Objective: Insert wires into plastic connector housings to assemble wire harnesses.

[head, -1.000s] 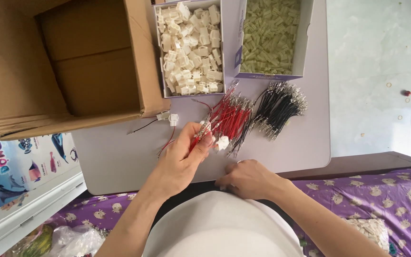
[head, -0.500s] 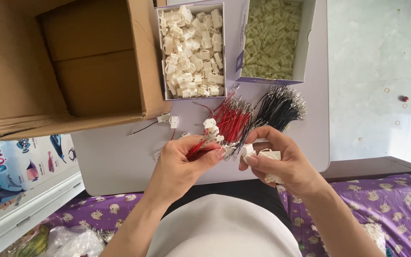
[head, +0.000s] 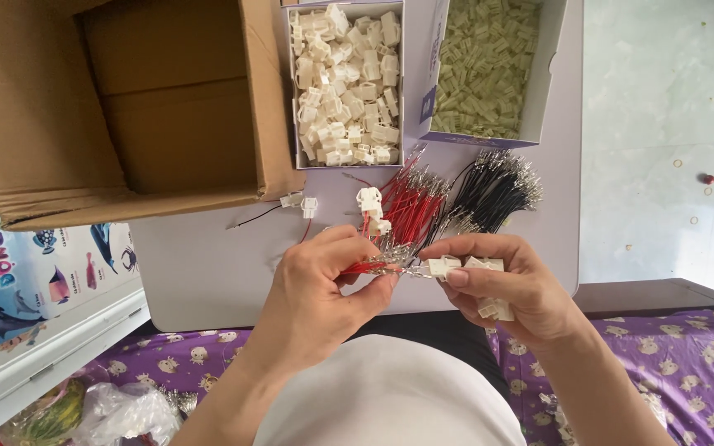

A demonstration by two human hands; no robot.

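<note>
Comparing with a second ago, the right hand (head: 510, 285) has come up off the table, where it was resting flat-ish near the person's body, and now sits right against the left hand (head: 324, 285) with the fingertips almost meeting. So the two pieces look lined up for joining, as a guess, not something the shot proves.

The left hand is curled mostly closed, thumb and forefinger pinching a red wire (head: 369, 268) near its metal tip. That tip points straight at a small white connector housing (head: 440, 266) pinched between the right thumb and forefinger. The right hand is also closed up, with a couple more white housings (head: 493, 307) tucked against the palm. Whether the wire tip is already inside the housing is hard to tell, it's tiny and partly hidden by fingers.

The housing is a little boxy off-white plastic piece, held just above the near edge of the grey table (head: 208, 272), in front of the bundle of red wires (head: 411, 206). A bundle of black wires (head: 493, 190) lies just beside that, and behind them are a box of white housings (head: 345, 83) and a box of pale green parts (head: 485, 66). A big open cardboard box (head: 126, 107) takes up the left.
</note>
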